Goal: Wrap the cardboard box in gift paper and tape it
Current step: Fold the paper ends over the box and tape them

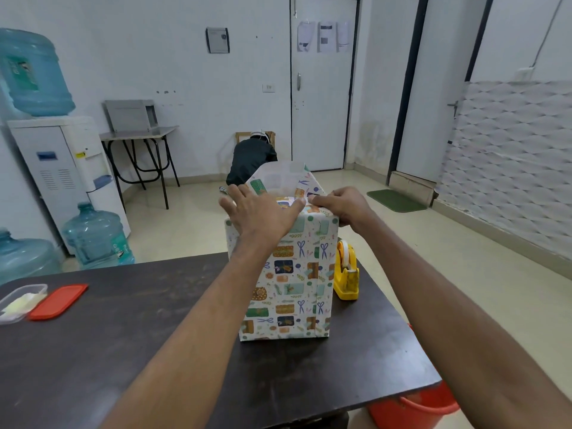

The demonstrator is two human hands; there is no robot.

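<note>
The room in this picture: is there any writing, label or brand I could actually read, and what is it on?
No text here can be read.
Papers on the door: print too small.
Wall notice: blurred.
Green labels on the water bottles: blurred.
Yellow sticker on the water dispenser: too small.
Gift paper on the box: only pictures, no words.

Wrapped box (286,274) is standing upright at frame centre on the counter (139,335), blocking passage there. Yellow tape dispenser (346,274) is sitting just beside the box on its right, narrowing that side. Container (18,301) and red lid (58,301) are occupying the far left edge. Counter between them is lying open.
</note>
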